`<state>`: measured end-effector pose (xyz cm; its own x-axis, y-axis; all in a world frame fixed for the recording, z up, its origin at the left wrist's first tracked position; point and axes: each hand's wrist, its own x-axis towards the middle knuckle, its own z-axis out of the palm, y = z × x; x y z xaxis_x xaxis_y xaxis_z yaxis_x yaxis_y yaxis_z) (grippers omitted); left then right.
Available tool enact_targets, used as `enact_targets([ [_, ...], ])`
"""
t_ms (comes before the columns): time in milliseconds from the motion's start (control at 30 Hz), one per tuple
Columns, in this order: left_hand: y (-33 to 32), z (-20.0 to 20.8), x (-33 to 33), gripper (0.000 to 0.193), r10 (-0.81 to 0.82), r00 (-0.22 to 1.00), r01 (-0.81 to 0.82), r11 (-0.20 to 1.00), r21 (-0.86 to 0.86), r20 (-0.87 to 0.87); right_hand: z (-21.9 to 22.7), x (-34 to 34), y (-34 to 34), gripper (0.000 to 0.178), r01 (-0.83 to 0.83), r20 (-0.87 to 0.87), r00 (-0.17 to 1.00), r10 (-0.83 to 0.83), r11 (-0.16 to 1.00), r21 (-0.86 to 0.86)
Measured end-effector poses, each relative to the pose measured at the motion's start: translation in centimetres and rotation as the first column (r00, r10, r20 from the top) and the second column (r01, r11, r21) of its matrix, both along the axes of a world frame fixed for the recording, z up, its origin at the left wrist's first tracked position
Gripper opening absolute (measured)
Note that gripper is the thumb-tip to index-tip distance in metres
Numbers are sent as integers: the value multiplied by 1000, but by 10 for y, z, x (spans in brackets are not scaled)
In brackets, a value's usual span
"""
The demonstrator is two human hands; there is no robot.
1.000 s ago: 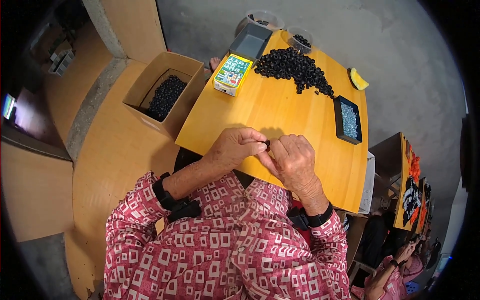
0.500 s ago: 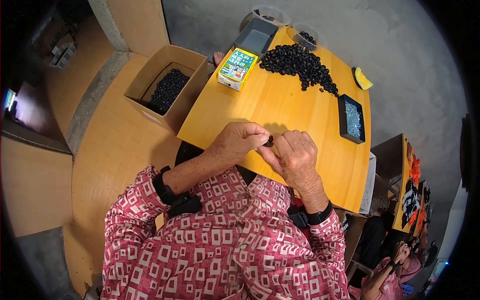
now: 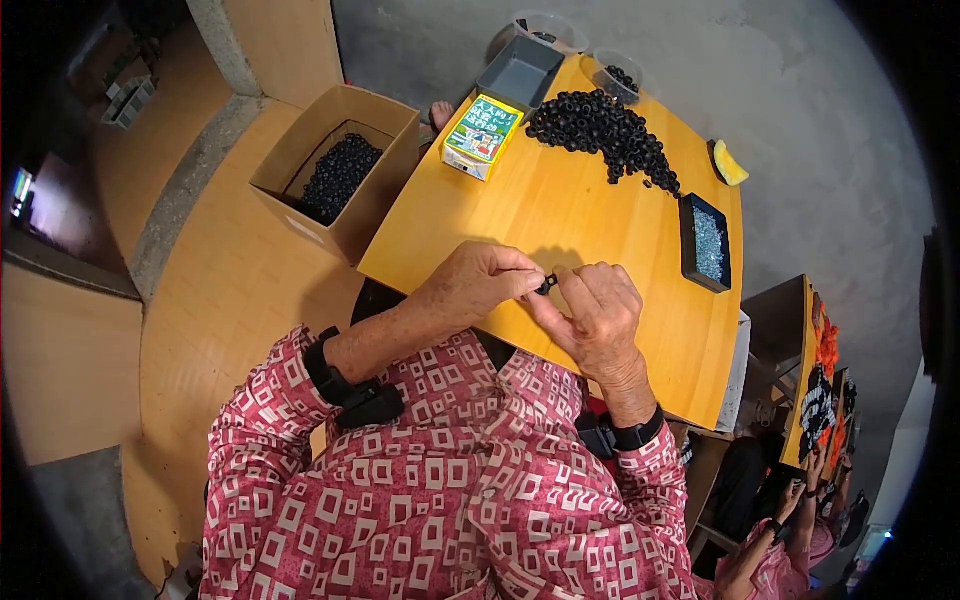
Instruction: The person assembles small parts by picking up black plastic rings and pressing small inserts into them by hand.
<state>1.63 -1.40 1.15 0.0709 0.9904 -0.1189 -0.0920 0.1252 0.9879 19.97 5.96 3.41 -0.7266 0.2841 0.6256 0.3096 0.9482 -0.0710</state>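
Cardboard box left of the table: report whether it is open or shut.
Open: the cardboard box has no lid across its top, and small black pieces show inside.

Left fingers (image 3: 516,284) pinching small black part (image 3: 547,285), right fingers (image 3: 574,291) against it, black rings (image 3: 598,128) heaped

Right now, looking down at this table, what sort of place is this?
Perhaps a small workshop: small black parts lie heaped on the wooden table near a black tray of tiny pale pieces, and a cardboard box holds many black pieces.
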Motion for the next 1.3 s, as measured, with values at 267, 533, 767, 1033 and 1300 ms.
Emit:
enact_targets([
  [267, 0, -8, 3, 30, 35, 999, -35, 997, 66, -7, -2, -4, 0, 27, 13, -16, 1000, -13, 999, -35],
  [533, 4, -6, 6, 34, 123, 992, -119, 984, 133, -22, -2, -3, 3, 29, 58, -33, 998, -59, 998, -17],
  [767, 3, -6, 7, 30, 90, 986, -73, 990, 124, -139, -2, -3, 3, 29, 51, -49, 998, -51, 999, -12],
  [1033, 5, -2, 5, 26, 60, 998, -61, 998, 28, 10, -4, -8, 4, 28, 43, -50, 998, -42, 999, 22],
  [1300, 13, -16, 5, 20, 126, 992, -125, 982, 144, -3, -4, -6, 0, 26, 48, -20, 999, -48, 999, 23],
])
